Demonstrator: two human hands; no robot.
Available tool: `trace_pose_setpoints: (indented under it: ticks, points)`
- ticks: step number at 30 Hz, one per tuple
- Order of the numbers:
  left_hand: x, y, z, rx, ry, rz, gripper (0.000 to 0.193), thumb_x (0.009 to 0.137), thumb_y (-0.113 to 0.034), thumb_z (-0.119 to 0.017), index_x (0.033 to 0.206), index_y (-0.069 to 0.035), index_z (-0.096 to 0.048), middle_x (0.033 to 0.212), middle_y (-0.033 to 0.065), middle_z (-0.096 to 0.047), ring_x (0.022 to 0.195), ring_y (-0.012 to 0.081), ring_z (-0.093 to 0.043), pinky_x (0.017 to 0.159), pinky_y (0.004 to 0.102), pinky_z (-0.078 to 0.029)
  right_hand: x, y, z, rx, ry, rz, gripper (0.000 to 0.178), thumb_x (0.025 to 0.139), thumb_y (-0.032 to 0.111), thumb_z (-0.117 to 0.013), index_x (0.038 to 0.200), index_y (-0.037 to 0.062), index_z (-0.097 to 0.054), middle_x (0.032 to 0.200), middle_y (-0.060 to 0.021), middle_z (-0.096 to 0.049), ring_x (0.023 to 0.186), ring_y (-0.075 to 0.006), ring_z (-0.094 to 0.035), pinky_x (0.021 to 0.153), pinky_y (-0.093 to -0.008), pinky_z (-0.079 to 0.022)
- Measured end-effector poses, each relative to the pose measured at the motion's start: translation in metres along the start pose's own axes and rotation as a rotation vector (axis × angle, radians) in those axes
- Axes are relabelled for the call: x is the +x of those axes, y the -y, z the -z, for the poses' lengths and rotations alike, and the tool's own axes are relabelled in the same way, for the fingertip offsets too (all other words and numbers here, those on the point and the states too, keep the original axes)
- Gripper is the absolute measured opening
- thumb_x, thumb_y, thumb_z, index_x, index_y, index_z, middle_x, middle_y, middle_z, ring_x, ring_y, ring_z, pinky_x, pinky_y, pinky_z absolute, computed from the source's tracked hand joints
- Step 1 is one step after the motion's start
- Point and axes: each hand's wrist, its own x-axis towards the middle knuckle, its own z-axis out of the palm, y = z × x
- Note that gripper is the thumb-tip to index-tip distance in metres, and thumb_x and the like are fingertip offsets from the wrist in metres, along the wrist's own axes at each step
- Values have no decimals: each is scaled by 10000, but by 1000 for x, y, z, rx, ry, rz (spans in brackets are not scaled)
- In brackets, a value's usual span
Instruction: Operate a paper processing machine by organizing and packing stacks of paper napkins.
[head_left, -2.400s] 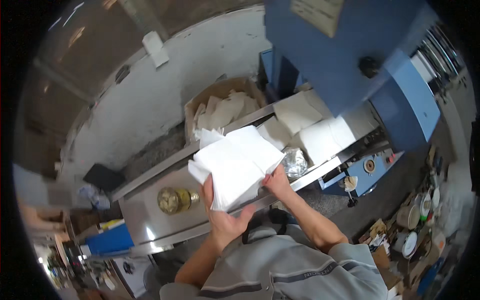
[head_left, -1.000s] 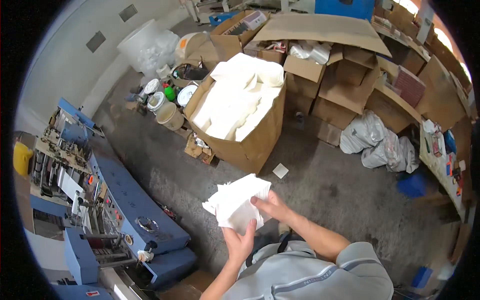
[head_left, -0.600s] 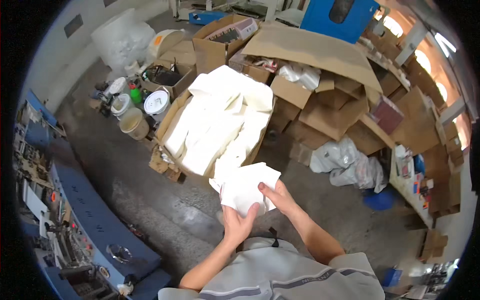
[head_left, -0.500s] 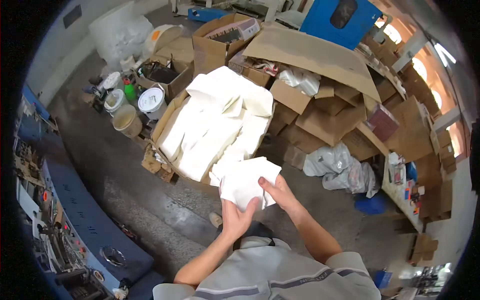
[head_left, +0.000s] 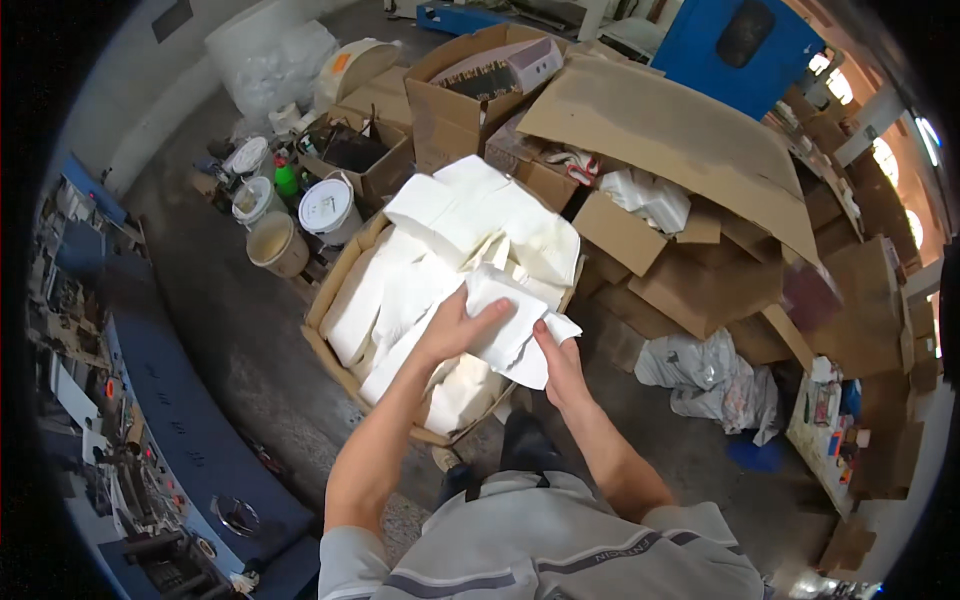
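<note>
Both hands hold a small stack of white paper sheets (head_left: pixel 508 325) above a large cardboard box (head_left: pixel 338 368). My left hand (head_left: pixel 458 328) grips its left side, thumb lying across the top. At the lower right edge, my right hand (head_left: pixel 562 368) pinches the sheets between thumb and fingers; most of those fingers are hidden beneath. The stack is tilted and its edges fan unevenly. Inside the box lie many white paper bundles (head_left: pixel 450 205), piled loosely up to the rim and filling it.
Left of the box stand a lidded white bucket (head_left: pixel 328 208), an open bucket (head_left: pixel 277 246) and a green bottle (head_left: pixel 286 178). Flattened cardboard (head_left: pixel 670 140) and cartons are heaped on the right, with plastic bags (head_left: pixel 710 375) beside them. A blue machine (head_left: pixel 190 440) runs along the left.
My hands and the paper stack have moved farther forward, over the box. The stack has turned and my left hand has shifted to its upper left side. The view has shifted too.
</note>
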Motion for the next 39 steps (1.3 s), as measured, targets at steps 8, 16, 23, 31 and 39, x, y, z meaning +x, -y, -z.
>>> trace_pose_setpoints:
  ticks: [8,16,23,31,39]
  points:
    - [165,50,-20,37,47,303,880,959,-693,-360,1445,40,-402,1484,179,-410,1353,265,-409,1127,323,-286,91,18,64,133,-71,-283,607,911,276,-711,1349,-55,-452,1248,-103,-600,1135,-178,-579,942,-315,-463]
    - [207,95,-21,-231,149,529,724,980,-575,-476,1382,28,-488,1329,126,-578,1178,219,-573,1006,312,-440,131,33,41,21,-34,-459,711,875,257,-750,1424,46,-349,1308,-96,-541,1142,-192,-567,927,-320,-475]
    - [225,119,-10,134,-213,-59,566,867,-314,-720,1233,86,-559,1082,184,-660,1026,284,-623,935,380,-476,180,-33,45,-81,-139,-99,548,850,225,-773,1258,-54,-537,1171,-133,-644,1043,-210,-628,882,-321,-504]
    - [196,107,-16,752,-485,-129,775,841,-391,-708,1352,120,-428,1321,357,-488,1229,502,-468,1054,480,-389,198,-68,61,-421,-145,91,514,817,198,-774,1232,-28,-574,1145,-131,-666,1019,-211,-639,870,-339,-501]
    - [181,143,-23,1185,-382,-179,809,940,-472,-531,1499,42,-250,1537,323,-230,1445,485,-167,1153,624,-98,186,-43,29,-462,-143,-123,554,832,208,-764,1287,-25,-552,1221,-119,-641,1054,-185,-611,913,-318,-479]
